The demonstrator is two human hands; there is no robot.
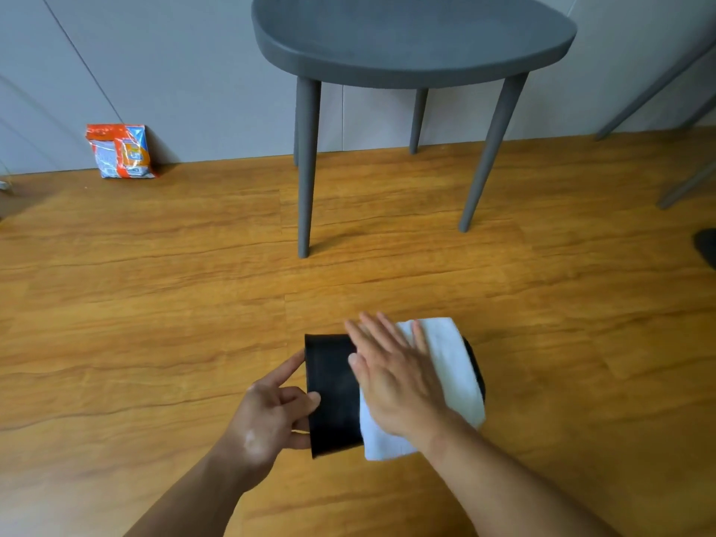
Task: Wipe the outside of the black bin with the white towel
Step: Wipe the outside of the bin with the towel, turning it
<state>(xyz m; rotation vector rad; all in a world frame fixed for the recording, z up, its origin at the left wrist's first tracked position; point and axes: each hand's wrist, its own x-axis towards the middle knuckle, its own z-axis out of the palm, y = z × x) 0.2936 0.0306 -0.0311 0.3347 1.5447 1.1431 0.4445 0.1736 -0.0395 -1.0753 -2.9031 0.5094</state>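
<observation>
Wood-look floor point(155, 304), grey stool point(407, 36) behind, orange snack pkt point(120, 151) by the wall. Black bin point(333, 397) lies on its side on the floor. L hand point(267, 416) grips its left end, thumb on the outer wall, fingers curled at the edge. Just right of that grip, white towel point(449, 354) drapes over the bin's upper side. R hand point(395, 385) lies flat on it, fingers spread, pressing down. Bin prob light, thin, smooth plastic and will roll, so hold at the end edge. Towel is soft and bunches w/o a flat palm.
</observation>
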